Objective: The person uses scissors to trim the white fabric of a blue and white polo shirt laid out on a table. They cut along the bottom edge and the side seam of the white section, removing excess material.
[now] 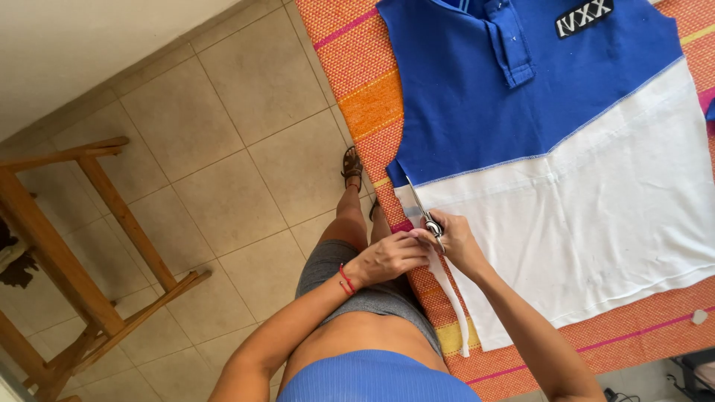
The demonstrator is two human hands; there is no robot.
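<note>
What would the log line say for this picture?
right hand: scissors cutting shirt edge | left hand: holding cut strip | surface: orange mat

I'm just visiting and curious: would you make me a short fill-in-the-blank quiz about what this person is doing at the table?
1. The right hand holds a pair of ____.
2. The shirt is blue on one half and ____ on the other.
3. The left hand pinches a cut white ____ that hangs off the table edge.
4. Under the shirt lies a woven cloth, mostly ____.

Missing words: scissors; white; strip; orange
</note>
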